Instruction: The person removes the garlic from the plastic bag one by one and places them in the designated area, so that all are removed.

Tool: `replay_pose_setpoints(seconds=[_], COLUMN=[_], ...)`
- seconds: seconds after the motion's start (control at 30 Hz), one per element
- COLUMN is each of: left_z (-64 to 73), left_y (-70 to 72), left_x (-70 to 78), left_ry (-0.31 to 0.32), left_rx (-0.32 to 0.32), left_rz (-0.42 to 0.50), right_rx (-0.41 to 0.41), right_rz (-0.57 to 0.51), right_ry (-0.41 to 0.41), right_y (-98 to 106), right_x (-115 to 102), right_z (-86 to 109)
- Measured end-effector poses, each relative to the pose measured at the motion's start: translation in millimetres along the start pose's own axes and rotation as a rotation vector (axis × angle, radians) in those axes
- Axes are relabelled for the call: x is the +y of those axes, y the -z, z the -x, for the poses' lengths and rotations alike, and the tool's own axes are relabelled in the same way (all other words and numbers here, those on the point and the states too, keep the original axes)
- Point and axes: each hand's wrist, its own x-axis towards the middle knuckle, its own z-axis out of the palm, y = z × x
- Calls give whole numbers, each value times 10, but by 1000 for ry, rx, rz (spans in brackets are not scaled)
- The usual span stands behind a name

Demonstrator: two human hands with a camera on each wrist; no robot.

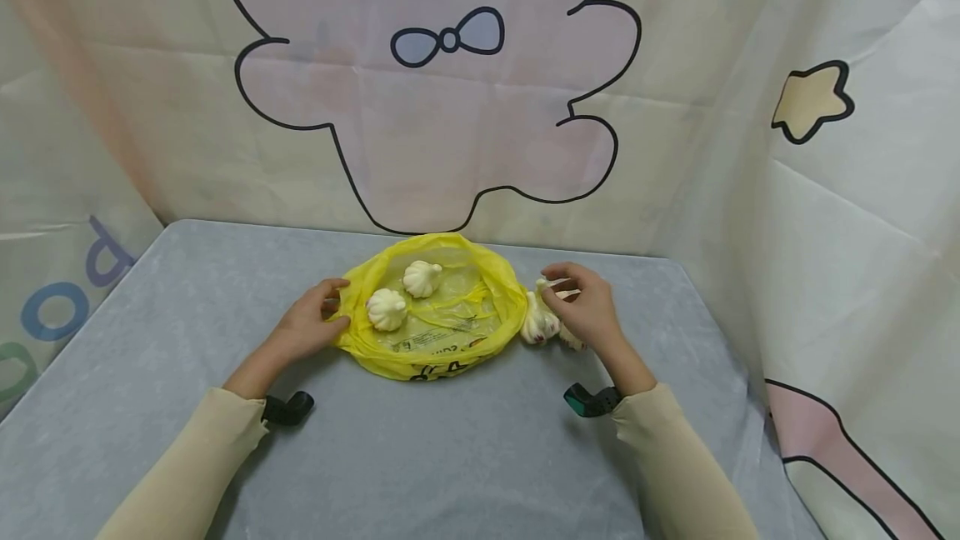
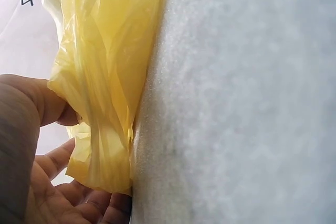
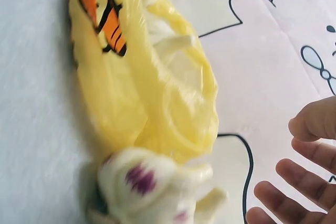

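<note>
A yellow plastic bag lies with its mouth spread wide, and two white garlic bulbs sit inside it. At its left rim my left hand pinches the plastic between thumb and fingers; in the left wrist view the bag's folds hide some fingertips. Just right of the bag more garlic bulbs lie close together, partly covered by my right hand. The right wrist view shows that hand's fingers parted and holding nothing, beside a purple-marked garlic bulb.
Everything rests on a grey cloth-covered table. A cartoon-printed curtain hangs directly behind the table's back edge and along its sides. Dark wrist cameras are worn on both wrists, below the beige sleeves' cuffs.
</note>
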Motion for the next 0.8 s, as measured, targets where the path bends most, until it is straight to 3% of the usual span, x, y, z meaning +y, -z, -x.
replay_pose_setpoints(seconds=[0.43, 0.8], left_z=[-14, -4], left_y=[0, 6], left_x=[2, 13], left_ry=[1, 3], left_rx=[0, -6], left_rz=[-5, -9], right_rx=[-69, -131], right_rz=[-86, -158], right_ry=[61, 100], right_y=[-321, -634], right_x=[-338, -548], right_z=[-192, -204])
